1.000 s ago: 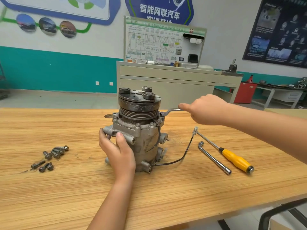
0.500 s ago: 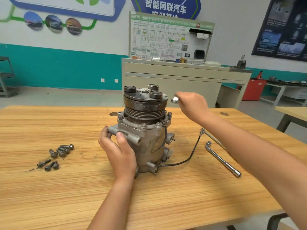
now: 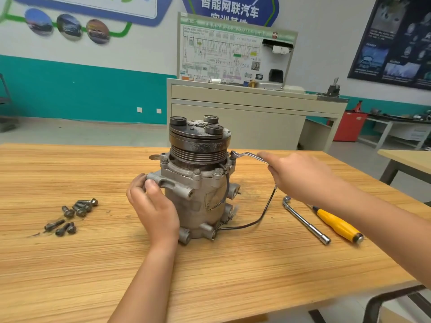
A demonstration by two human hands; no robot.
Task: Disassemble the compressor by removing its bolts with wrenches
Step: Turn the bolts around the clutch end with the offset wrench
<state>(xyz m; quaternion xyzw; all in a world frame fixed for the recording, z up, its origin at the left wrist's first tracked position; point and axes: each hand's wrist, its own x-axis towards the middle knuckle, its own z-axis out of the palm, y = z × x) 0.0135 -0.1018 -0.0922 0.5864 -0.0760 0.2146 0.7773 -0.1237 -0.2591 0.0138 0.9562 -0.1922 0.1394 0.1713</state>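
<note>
1. One head-worn view, looking forward and down over the desk [image 3: 233, 276] from the person's own side.
2. It is near: the left hand [image 3: 154, 206] and right hand [image 3: 300, 176] fill the middle, arms cut by the lower edge; compressor [image 3: 193, 201] and wrench [image 3: 249, 156] sit mid-frame.
3. The wide angle also takes in the cabinet [image 3: 233, 122] and far wall [image 3: 93, 89]; the tilted lines there are likely lens distortion.

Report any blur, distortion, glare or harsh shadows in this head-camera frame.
Head view: the wide-angle lens bows the table edges and tilts the back wall. The wall graphics are smeared. The compressor and loose bolts are fairly sharp. The right hand on the wrench is slightly soft. Lighting is even, shadows are faint, and there is no strong glare.
</note>
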